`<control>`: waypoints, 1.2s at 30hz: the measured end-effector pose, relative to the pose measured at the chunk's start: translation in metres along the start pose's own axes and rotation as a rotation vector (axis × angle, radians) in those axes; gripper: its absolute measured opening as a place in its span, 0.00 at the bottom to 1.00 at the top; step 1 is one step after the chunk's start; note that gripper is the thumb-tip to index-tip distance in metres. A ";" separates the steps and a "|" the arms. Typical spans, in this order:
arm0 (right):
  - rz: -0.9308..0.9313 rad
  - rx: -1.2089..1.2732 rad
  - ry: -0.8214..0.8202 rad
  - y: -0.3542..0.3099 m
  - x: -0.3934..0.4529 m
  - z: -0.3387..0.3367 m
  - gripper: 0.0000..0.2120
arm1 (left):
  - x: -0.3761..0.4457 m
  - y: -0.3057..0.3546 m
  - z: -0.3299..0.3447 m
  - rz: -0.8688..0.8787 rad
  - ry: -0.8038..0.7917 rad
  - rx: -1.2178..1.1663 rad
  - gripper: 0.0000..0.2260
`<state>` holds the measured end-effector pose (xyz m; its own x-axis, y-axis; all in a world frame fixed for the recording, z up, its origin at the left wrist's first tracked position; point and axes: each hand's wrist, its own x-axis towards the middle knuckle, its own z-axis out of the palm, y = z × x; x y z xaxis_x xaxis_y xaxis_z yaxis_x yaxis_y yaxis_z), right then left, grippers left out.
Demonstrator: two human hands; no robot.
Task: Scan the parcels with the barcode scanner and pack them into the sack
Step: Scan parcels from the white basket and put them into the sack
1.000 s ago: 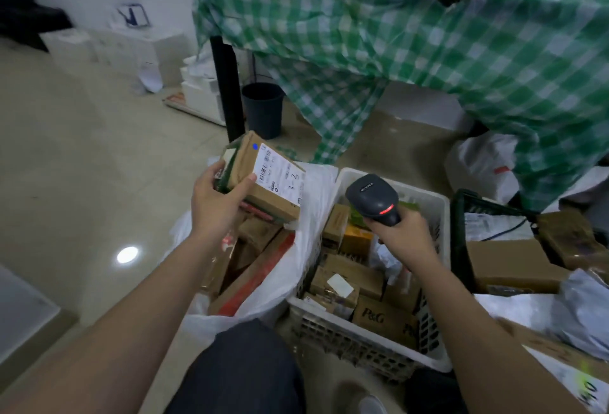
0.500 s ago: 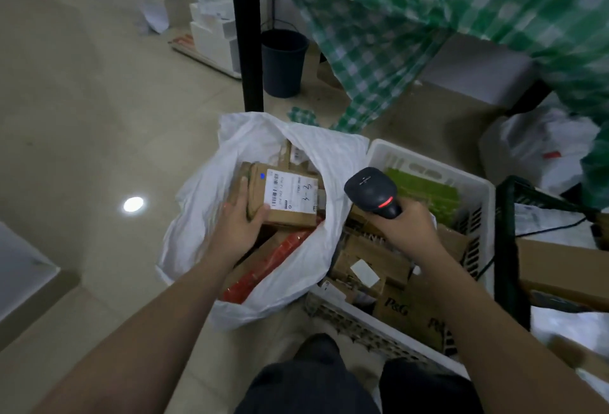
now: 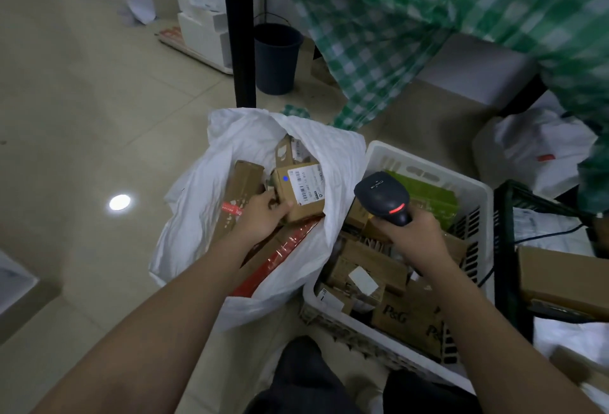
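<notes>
Lowered into the sack (image 3: 204,216), the stiff, probably light labelled parcel (image 3: 298,194) sits gripped at its near corner by the left hand (image 3: 263,216); the right hand (image 3: 412,232) clasps the scanner (image 3: 382,196).

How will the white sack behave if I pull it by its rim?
The white sack looks thin and wrinkled, so its rim would probably stretch and crumple first. Cardboard parcels fill it, so it likely drags heavily and could sag or spill.

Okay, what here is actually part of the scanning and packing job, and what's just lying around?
Job: barcode scanner in right hand; labelled parcel in left hand; white sack; white crate of parcels.
Lying about: dark bucket; checked cloth; white boxes.
</notes>
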<state>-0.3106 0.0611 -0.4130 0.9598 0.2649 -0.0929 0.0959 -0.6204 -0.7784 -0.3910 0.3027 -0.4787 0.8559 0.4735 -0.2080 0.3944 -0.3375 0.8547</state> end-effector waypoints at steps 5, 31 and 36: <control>0.035 -0.009 0.001 0.001 -0.013 -0.017 0.12 | -0.025 0.007 -0.006 0.004 0.203 -0.163 0.10; 0.385 0.432 0.120 0.105 0.019 -0.086 0.09 | 0.048 0.073 0.211 0.242 -0.096 0.622 0.32; 0.437 0.507 0.108 0.117 0.036 -0.081 0.09 | 0.065 0.058 0.238 0.131 -0.071 0.994 0.29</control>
<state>-0.2432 -0.0616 -0.4574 0.9059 -0.0230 -0.4228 -0.4169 -0.2234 -0.8811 -0.2327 0.1198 -0.5559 0.9177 0.3452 -0.1968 0.3682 -0.9249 0.0945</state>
